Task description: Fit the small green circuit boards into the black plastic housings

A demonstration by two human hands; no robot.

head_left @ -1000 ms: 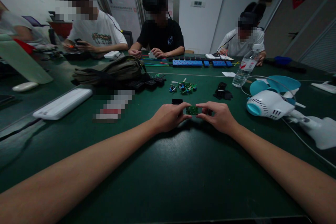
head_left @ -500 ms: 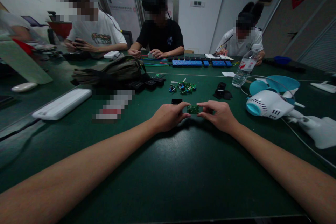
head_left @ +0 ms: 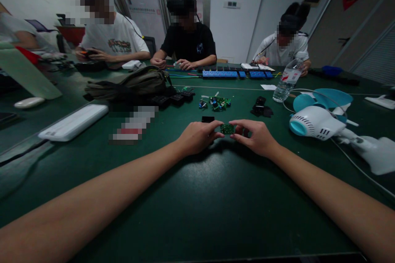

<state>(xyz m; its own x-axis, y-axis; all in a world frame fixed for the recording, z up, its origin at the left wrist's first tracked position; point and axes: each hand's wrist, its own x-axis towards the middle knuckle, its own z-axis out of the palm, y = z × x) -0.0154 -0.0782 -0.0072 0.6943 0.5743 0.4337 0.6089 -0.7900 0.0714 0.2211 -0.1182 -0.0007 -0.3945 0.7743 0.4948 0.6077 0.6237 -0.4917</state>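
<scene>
A small green circuit board (head_left: 227, 129) is held up just above the table between my two hands. My left hand (head_left: 199, 136) pinches its left edge between thumb and fingertips. At the right edge, my right hand (head_left: 255, 136) grips it the same way, its other fingers curled. Beyond the board lies a cluster of green circuit boards with small parts (head_left: 217, 102). A small black box-like piece (head_left: 207, 119) rests just behind my left fingers. Several black plastic pieces (head_left: 261, 107) lie past my right hand.
To the right are a white and blue fan (head_left: 317, 122) and a clear water bottle (head_left: 288, 80). A dark bag (head_left: 129, 84) and a white power bank (head_left: 75, 121) lie left. Blue terminal strips (head_left: 220, 74) run across the back, where several people sit.
My right hand has shifted slightly left along the board's edge, and the board has tilted a little. My left hand stays nearly still.
</scene>
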